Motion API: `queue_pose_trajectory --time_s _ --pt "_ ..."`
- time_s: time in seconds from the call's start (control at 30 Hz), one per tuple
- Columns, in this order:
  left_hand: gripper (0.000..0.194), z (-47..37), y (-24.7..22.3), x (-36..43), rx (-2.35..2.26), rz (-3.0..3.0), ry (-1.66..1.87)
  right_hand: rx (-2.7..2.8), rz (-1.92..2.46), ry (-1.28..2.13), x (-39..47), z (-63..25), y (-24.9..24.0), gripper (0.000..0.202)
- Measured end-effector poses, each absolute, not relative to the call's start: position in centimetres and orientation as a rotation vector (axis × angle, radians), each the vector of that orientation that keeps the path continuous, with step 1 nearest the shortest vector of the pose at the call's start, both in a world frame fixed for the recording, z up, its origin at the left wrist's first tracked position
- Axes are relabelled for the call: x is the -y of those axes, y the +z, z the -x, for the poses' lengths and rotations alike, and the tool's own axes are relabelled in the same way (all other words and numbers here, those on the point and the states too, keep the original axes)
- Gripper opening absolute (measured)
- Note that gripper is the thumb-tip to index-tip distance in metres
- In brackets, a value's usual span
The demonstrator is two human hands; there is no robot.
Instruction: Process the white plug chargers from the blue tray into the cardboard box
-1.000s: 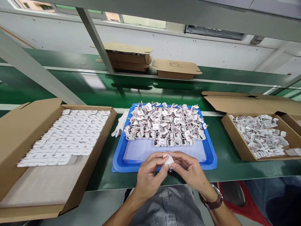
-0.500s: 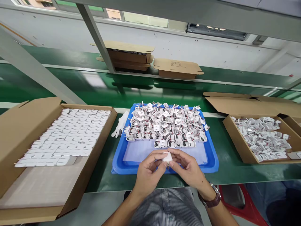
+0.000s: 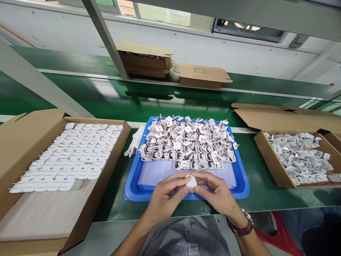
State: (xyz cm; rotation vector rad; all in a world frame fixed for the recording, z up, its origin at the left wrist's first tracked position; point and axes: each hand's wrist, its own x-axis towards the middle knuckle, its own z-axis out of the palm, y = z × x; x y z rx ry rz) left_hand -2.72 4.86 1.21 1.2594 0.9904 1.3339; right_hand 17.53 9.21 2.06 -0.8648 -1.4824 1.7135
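Observation:
Between my two hands, over the near edge of the blue tray (image 3: 130,188), is a small white plastic plug housing (image 3: 191,181) with metal prongs pointing toward me. My left hand (image 3: 166,195) pinches it from the left with thumb and fingers. From the other side, my right hand (image 3: 215,192) grips it too, its thumb near the prongs. Behind them the tray holds many open white housings (image 3: 203,164) in rows, with loose pronged covers and red and black wires lying on top. Whether the held housing is fully closed, I cannot tell.
On the left stands an open cardboard box (image 3: 87,209) with rows of closed white plugs (image 3: 80,156). White gloves (image 3: 134,142) lie beside the tray. At right, another carton (image 3: 269,167) holds wired parts. Further cartons (image 3: 202,73) sit on the back shelf. A red stool (image 3: 283,231) is below.
Both hands still grip the plug housing, with slight finger shifts; the thumbs sit a little lower. The whole view has shifted slightly with my head.

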Motion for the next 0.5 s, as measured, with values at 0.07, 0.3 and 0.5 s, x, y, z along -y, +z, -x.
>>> queue_pose_trajectory --time_s 0.07,0.3,0.5 --pt "0.033 2.78 0.97 -4.84 -0.974 -1.284 1.351 1.504 0.861 1.680 -9.26 -17.43 2.00 0.034" --pt "0.033 2.31 0.39 -4.75 -0.958 -1.271 1.448 1.500 0.828 1.696 -9.34 -16.96 1.53 0.034" --pt "0.026 2.01 0.45 -5.14 -1.055 -1.228 1.450 1.524 0.784 1.700 -9.24 -16.86 1.35 0.041"
